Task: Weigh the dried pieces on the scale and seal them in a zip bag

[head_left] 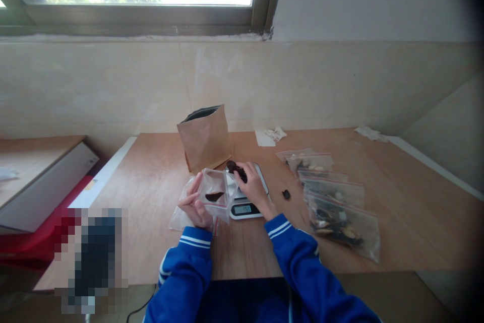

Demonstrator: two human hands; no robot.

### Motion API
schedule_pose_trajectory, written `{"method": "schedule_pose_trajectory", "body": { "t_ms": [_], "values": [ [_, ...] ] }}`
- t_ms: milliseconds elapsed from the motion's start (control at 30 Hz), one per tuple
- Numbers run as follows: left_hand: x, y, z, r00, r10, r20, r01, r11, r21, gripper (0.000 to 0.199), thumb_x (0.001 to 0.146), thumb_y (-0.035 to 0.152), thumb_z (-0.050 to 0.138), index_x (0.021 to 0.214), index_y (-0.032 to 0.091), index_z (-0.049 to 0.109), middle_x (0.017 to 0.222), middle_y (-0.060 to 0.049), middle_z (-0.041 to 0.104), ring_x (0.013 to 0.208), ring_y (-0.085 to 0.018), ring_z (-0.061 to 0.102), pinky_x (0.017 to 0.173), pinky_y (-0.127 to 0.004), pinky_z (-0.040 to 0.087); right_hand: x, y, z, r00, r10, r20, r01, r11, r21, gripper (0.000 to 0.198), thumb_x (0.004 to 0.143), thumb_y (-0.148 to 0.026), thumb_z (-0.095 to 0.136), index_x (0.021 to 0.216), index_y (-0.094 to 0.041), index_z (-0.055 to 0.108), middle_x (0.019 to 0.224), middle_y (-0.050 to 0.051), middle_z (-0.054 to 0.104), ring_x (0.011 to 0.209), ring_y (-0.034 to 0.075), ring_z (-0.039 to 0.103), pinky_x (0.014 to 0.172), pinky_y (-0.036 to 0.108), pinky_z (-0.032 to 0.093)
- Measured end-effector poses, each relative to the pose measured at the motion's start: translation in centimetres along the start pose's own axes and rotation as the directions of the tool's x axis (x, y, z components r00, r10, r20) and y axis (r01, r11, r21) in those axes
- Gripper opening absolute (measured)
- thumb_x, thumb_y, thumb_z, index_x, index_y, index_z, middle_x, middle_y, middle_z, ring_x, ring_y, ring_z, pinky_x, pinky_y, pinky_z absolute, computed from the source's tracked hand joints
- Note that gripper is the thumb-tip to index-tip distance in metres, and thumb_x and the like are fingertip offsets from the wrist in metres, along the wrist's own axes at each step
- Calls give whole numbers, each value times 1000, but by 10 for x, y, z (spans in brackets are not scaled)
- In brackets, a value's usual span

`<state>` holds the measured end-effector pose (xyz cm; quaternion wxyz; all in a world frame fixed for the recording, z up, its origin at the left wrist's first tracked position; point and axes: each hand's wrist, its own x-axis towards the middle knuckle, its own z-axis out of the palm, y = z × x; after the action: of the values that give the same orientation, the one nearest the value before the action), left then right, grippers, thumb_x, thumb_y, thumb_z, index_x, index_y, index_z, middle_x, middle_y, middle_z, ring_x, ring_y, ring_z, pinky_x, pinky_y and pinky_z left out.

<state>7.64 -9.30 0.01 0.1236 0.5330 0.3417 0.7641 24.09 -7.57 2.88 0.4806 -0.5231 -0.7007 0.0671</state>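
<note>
My left hand holds a see-through zip bag with its mouth spread. One dark brown, curled dried piece lies in the bag. Beside it, my right hand has its fingers closed on dark dried pieces over the pan of a small digital scale. They look like dried mushroom, though the exact kind is unclear. The scale's lit display shows digits too blurred to read surely. Under my left hand are flat see-through bags on the table.
A brown paper pouch stands open behind the scale. Several filled zip bags lie in a row at the right, and a small dark piece sits before them. Crumpled tissue lies at the back of the wooden table.
</note>
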Motion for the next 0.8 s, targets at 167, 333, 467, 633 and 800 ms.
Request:
{"method": "schedule_pose_trajectory", "body": {
  "t_ms": [167, 333, 467, 633, 800],
  "values": [
    [3, 5, 3, 998, 60, -10, -60, 995, -84, 17, 94, 40, 40, 95, 23, 35, 125, -14, 62, 117, -28, 60, 93, -57, 46, 20, -23, -10, 935, 273, -225, -177, 913, 368, 27, 90, -35, 50, 109, -18, 57, 104, 10, 64, 95, 20, 61, 80, 33, 51],
    [2, 5, 3, 998, 52, 39, -46, 991, -127, 16, 94, 37, 43, 95, 23, 37, 127, -16, 61, 119, -28, 59, 94, -57, 46, 40, -76, -22, 906, 361, -222, -162, 779, 606, 27, 89, -38, 52, 108, -20, 53, 96, 4, 62, 84, 15, 61, 73, 26, 51],
    [2, 5, 3, 999, 31, 32, -27, 993, -111, 17, 94, 38, 43, 94, 23, 36, 128, -16, 60, 119, -27, 59, 94, -56, 46, 41, -105, -17, 943, 310, -122, -167, 756, 633, 25, 88, -36, 54, 108, -20, 54, 93, 3, 60, 83, 14, 60, 74, 26, 50],
    [4, 7, 5, 1000, -2, -3, 2, 995, -96, 14, 95, 36, 41, 95, 22, 36, 125, -15, 62, 118, -27, 60, 96, -56, 46, 31, -110, -12, 977, 210, -28, -164, 837, 523, 16, 86, -30, 57, 99, -21, 55, 94, 3, 64, 88, 16, 62, 79, 28, 50],
    [4, 11, 6, 1000, -12, -1, 12, 989, -150, 11, 94, 31, 42, 96, 22, 36, 126, -15, 61, 117, -27, 61, 95, -56, 47, 27, -105, -15, 985, 171, -14, -145, 872, 467, 11, 86, -28, 56, 94, -22, 53, 87, 2, 63, 80, 16, 61, 73, 28, 51]
  ]
}}
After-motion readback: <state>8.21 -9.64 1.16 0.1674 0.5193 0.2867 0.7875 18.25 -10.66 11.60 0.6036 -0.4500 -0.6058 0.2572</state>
